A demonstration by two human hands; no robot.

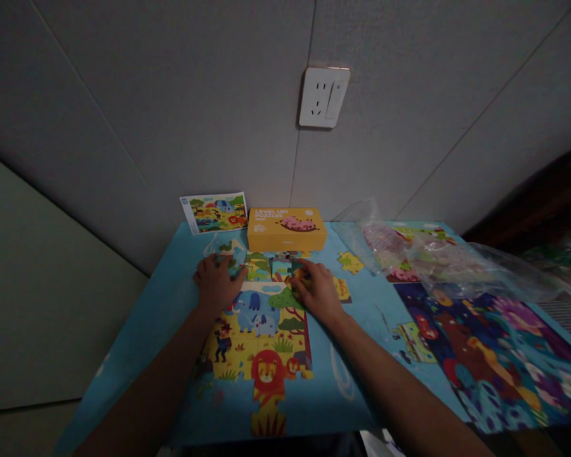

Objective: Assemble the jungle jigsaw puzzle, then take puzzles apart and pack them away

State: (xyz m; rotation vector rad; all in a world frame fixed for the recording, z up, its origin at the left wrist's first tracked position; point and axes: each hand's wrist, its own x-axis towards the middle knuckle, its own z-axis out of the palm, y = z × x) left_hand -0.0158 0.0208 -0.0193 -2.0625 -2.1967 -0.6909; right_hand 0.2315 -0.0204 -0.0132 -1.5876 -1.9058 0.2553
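Centrally, a partly assembled jigsaw puzzle (261,330) is laid flat on the blue counter (162,304), with a lion, elephants and a tree shown on its joined pieces. The left hand (215,282) is pressed palm-down on the puzzle's upper left corner, at about ten o'clock from the lion, its fingers spread flat with nothing pinched. The right hand (318,289) is laid over the upper right corner, at about one o'clock from the lion; its fingers are curled over a small piece (302,277), but whether that piece is pinched or only pushed down cannot be told in the dim light. At twelve o'clock from both hands, just beyond the puzzle's top edge, a yellow puzzle box (286,230) is stood, and a reference picture card (215,212) is propped against the wall at eleven o'clock. A loose piece (351,261) is seen at two o'clock from the right hand. Farther toward three o'clock, a clear plastic bag (423,254) and a darker finished puzzle (490,355) are spread.
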